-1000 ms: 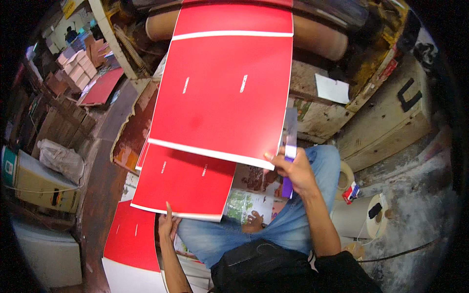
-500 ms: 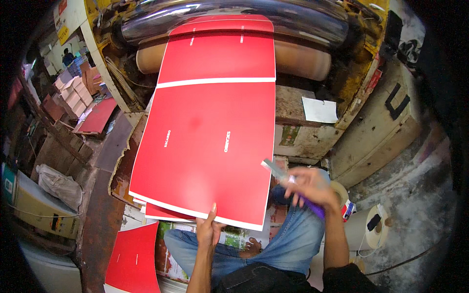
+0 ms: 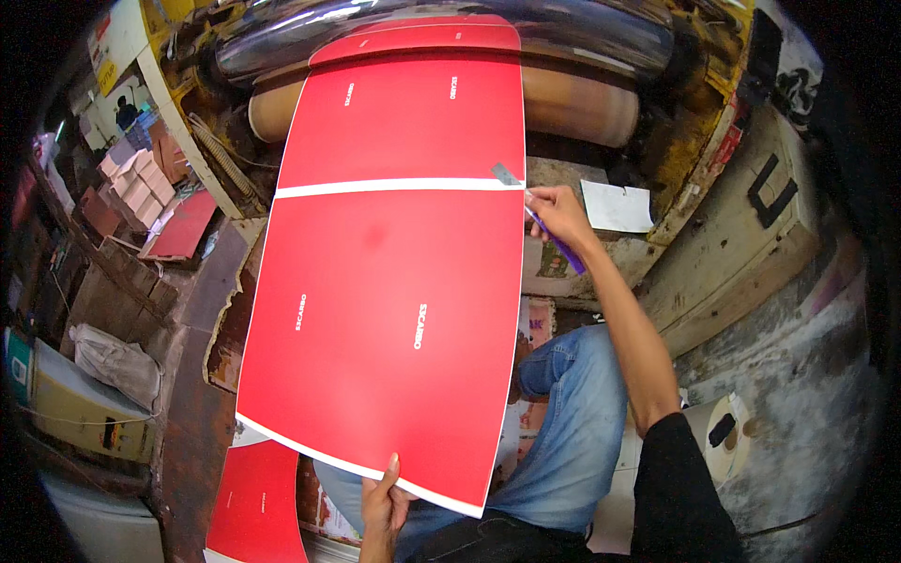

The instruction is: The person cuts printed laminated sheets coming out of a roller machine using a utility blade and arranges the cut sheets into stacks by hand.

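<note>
A long red printed sheet with white borders comes out of the rollers and slopes down toward me. Across it runs a white strip between two red panels. My left hand pinches the sheet's near white edge, thumb on top. At the strip's right end, my right hand grips a cutter knife with a purple handle. Its wide grey blade lies over the sheet by the strip. Beneath and to the left, another red sheet lies lower down.
A shiny metal roller and a brown roller span the machine ahead. White paper rests on a ledge at right, near a beige metal box. A film roll stands by my right knee. Stacked cartons are far left.
The sheet has come further out toward me, and my left hand has moved nearer with its edge. My right hand has carried the knife forward to the white strip.
</note>
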Demonstrator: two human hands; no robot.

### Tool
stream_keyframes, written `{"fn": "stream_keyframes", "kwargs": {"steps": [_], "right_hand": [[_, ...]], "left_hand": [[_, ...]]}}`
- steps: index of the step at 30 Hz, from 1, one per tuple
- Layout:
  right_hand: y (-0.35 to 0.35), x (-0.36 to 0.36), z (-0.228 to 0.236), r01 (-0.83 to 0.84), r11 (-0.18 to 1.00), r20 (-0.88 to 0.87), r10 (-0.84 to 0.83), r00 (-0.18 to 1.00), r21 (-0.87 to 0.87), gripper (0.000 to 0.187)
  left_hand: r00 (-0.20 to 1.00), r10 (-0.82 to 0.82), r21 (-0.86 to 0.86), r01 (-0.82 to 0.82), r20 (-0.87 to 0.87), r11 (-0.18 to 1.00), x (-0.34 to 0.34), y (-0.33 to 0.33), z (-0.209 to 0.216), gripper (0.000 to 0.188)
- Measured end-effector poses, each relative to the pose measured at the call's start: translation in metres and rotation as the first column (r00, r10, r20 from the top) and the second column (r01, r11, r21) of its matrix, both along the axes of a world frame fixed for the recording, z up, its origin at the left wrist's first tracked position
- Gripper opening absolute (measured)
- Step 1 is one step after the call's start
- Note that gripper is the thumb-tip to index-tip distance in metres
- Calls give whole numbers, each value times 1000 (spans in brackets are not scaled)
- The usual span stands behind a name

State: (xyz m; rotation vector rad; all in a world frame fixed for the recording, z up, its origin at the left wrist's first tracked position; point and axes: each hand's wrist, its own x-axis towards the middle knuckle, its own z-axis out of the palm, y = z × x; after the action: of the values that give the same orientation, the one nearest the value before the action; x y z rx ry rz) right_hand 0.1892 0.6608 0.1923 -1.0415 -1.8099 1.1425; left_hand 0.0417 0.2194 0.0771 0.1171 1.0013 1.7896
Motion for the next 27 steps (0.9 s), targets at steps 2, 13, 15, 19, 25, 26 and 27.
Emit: {"fn": "stream_keyframes", "kwargs": {"steps": [2, 13, 15, 19, 25, 26, 27], "right_hand": [[-7, -6, -8, 92, 996, -89, -93, 992, -10, 40], [35, -20, -44, 140, 963, 52, -131, 990, -232, 35], [28, -26, -42, -62, 967, -88, 42, 995, -248, 32], [-5, -29, -26, -72, 965, -67, 57, 996, -252, 32], [-52, -29, -9, -15, 975, 28, 22, 999, -221, 35], [-61, -27, -6, -9, 973, 14, 13, 1000, -230, 38], [-66, -25, -5, -11, 975, 6, 13, 1000, -222, 38]], "left_hand": [[1000, -14, -2, 15, 19, 1000, -7, -7, -4, 54], [991, 70, -124, -85, -116, 989, -38, -90, -40, 63], [990, -108, -440, 60, -85, 896, -49, -121, -43, 65], [969, 219, -247, -241, -111, 938, -44, -100, -79, 63], [997, 56, -330, -38, 47, 943, -86, 13, -159, 38], [993, 118, -338, -105, 18, 935, -89, 25, -170, 36], [993, 118, -330, -108, 11, 938, -92, 30, -183, 36]]}}
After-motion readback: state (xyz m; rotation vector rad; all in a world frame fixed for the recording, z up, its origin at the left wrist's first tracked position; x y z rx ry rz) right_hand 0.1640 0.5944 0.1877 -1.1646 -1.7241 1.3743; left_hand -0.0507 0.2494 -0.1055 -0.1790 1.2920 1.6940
